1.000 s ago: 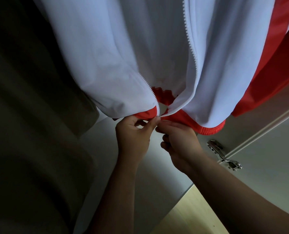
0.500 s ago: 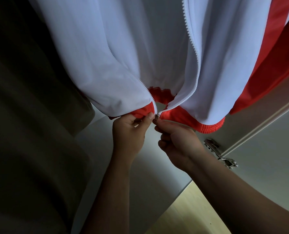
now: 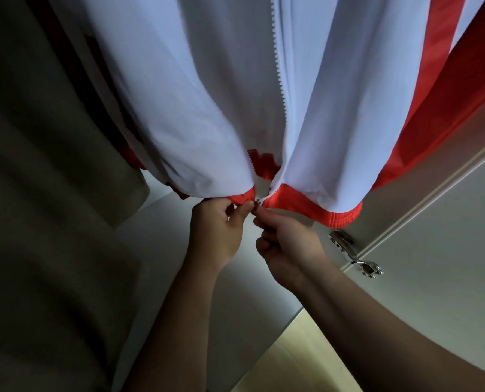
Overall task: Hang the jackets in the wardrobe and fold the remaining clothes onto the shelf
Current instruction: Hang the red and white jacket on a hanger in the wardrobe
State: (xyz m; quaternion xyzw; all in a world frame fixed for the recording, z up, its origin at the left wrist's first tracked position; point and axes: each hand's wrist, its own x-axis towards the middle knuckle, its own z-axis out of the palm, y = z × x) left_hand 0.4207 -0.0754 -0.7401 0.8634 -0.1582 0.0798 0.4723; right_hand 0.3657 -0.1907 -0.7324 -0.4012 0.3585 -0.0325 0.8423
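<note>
Joining the zipper (image 3: 278, 80) on the jacket (image 3: 196, 108), frame centre.
Left hand (image 3: 217, 236) pinches the red hem (image 3: 240, 198), right hand (image 3: 289, 247) the zipper end; seat it fully before pulling.

A white wardrobe panel (image 3: 230, 301) lies below the hanging jacket (image 3: 207, 108), apart from it, bordering the light wooden floor (image 3: 306, 360).

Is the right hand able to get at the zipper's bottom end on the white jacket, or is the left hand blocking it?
Probably yes. The right hand pinches the zipper's bottom end of the white jacket; the left hand pinches the red hem beside it, not over it.
</note>
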